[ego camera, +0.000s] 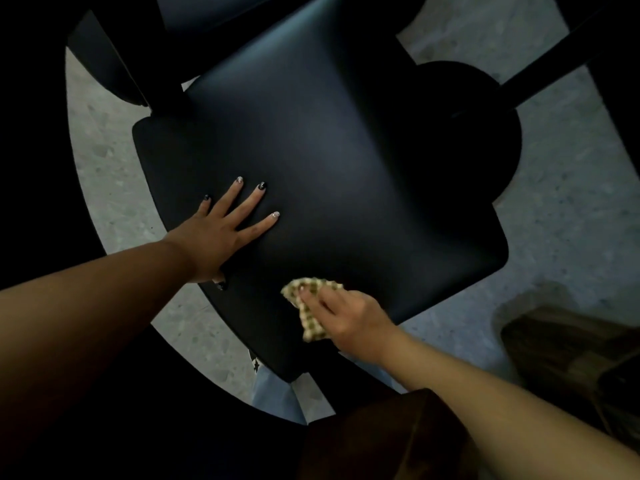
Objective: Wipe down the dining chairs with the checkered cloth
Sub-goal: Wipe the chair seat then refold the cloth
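1. Head view, the cloth: small checkered cloth [309, 308], cream and olive, bunched at the near edge of the black chair seat [332, 161], close to the corner nearest the camera. Soft, thin and light by the look of its folds; no stiffness, likely to crumple or slide out unless pressed flat. Best taken in a loose wad under the fingers, as here, with palm pressure doing the wiping.
2. Head view, right hand [346, 318]: fingers curled over the cloth, gripping it and pressing it down onto the seat; one fingertip visible on top of the fabric.
3. Head view, left hand [221, 233]: flat on the seat's left part, fingers straight and spread, holding nothing, apparently bracing the chair; thumb hooked at the near rim.
4. Head view, the seat: smooth, matte, padded-looking upholstery, probably faux leather. Firm enough to push against, slick enough for easy gliding. Heavy relative to the cloth, so unlikely to shift much under a wipe, though the brace helps.
5. Head view, orientation: cloth's long axis running from upper left to lower right, roughly along the seat's near edge, one tail trailing toward the camera. Seat set diagonally, with another dark chair [104, 64] beyond on the speckled floor [561, 216].
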Tool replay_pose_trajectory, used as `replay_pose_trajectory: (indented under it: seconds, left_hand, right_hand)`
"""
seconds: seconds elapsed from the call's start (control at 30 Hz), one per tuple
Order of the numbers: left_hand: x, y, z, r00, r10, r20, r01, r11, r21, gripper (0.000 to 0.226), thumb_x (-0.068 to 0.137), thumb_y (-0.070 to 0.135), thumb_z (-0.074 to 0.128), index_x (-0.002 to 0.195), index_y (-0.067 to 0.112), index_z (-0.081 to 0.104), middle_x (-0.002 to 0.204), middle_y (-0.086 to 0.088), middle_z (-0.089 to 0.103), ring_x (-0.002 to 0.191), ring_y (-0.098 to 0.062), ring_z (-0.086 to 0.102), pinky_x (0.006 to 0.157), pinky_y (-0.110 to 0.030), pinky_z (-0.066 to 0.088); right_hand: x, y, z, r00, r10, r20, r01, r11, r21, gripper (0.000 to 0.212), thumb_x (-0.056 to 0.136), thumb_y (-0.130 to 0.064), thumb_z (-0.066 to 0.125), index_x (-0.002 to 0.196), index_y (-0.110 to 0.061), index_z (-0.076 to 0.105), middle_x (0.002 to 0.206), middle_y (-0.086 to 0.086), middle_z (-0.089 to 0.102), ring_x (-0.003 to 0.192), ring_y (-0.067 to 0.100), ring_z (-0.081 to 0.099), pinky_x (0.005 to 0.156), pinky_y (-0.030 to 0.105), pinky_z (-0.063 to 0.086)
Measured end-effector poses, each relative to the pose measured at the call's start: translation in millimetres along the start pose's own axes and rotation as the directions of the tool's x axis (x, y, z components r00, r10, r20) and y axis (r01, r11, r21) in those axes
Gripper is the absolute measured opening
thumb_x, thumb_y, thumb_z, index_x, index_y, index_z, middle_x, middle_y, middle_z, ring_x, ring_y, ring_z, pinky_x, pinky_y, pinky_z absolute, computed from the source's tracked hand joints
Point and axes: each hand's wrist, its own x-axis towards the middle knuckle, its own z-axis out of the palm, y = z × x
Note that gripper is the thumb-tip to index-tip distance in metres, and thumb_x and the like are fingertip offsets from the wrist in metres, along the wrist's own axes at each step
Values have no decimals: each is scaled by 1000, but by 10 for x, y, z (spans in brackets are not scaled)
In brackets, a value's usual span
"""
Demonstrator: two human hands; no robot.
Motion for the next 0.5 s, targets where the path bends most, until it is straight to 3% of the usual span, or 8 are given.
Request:
replay_pose_trajectory:
  seconds: [0.07, 0.1, 0.17, 0.23, 0.33, 0.43, 0.5]
  left_hand:
    - [-3, -4, -7, 1000, 5, 6, -5, 1000, -8, 151, 64, 51, 85, 130, 42, -51, 137, -2, -61, 131, -36, -47, 115, -62, 9]
    - [-3, -4, -9, 1000, 5, 8, -5, 1000, -11, 151, 64, 51, 85, 130, 42, -51, 137, -2, -60, 131, -36, -47, 115, -62, 8]
    - [7, -5, -11, 1000, 9, 9, -9, 1000, -13, 150, 64, 50, 85, 131, 43, -50, 138, -1, -60, 131, -36, -48, 115, -62, 8]
    - [8, -10, -8, 1000, 10, 13, -10, 1000, -18, 150, 64, 50, 85, 131, 43, -49, 138, -1, -60, 129, -34, -51, 115, -62, 8]
    - [9, -16, 6, 1000, 6, 14, -6, 1000, -8, 150, 65, 50, 84, 131, 42, -50, 138, -3, -60, 130, -37, -49, 115, -63, 8]
    - [14, -12, -1, 1000, 9, 14, -9, 1000, -10, 150, 66, 50, 84, 129, 42, -52, 135, -2, -62, 131, -38, -47, 115, -63, 8]
    - [13, -18, 4, 1000, 11, 15, -11, 1000, -8, 150, 66, 50, 84, 127, 42, -53, 134, -2, -63, 131, -38, -47, 115, -63, 7]
  right_hand:
    - [-4, 172, -65, 983, -155, 103, 153, 988, 32, 56, 68, -20, 81, 120, -9, 65, 105, 10, 67, 68, 20, 63, 53, 29, 53]
    - [21, 311, -135, 983, -147, 110, 142, 989, 50, 49, 70, -18, 80, 117, -10, 67, 100, 9, 67, 66, 21, 63, 53, 29, 51]
    - [85, 660, -330, 999, 42, 31, -41, 999, -19, 33, 74, -12, 72, 107, -13, 71, 87, 10, 66, 57, 26, 61, 45, 28, 46]
    - [72, 1069, -526, 946, 302, -114, -316, 938, -140, 34, 72, -9, 61, 105, -7, 69, 86, 19, 61, 47, 34, 54, 40, 31, 42]
    - [39, 1455, -711, 705, 664, -249, -701, 705, -103, 53, 72, -4, 64, 125, -4, 58, 105, 26, 53, 66, 40, 55, 55, 39, 46]
    - [179, 1373, -629, 509, 813, -282, -845, 535, 17, 57, 79, -12, 61, 135, -9, 51, 116, 20, 48, 83, 38, 55, 68, 39, 47]
    - [355, 1126, -511, 409, 874, -264, -891, 445, 93, 55, 80, -17, 59, 134, -11, 52, 117, 15, 48, 84, 36, 57, 69, 38, 46]
